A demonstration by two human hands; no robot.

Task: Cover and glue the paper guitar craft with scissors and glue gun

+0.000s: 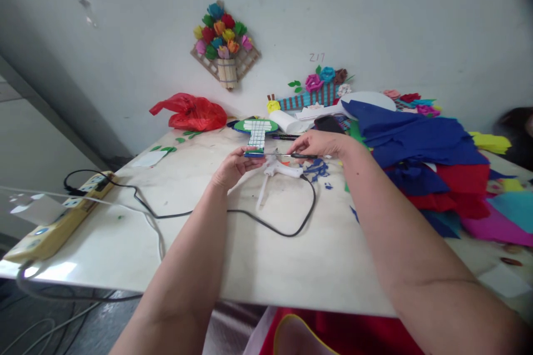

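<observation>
My left hand (241, 165) is closed on the near end of a paper craft piece (257, 136). This piece has a white gridded strip, a green oval at its far end and a blue and green near edge. In my right hand (318, 144) is a slim tool (303, 156) with a dark handle and a thin metal shaft. Its shaft points left and reaches the craft piece's near edge; the exact kind is too small to make out. A white glue gun (287, 169) lies just below my hands, with a pale glue stick (262, 194) extending towards me.
A black cord (275, 227) loops across the table towards a yellow power strip (79, 208) at left. Blue scraps (318, 169) lie beside the glue gun. A red plastic bag (195, 113) sits at back left, and coloured paper sheets (416, 138) are heaped at right.
</observation>
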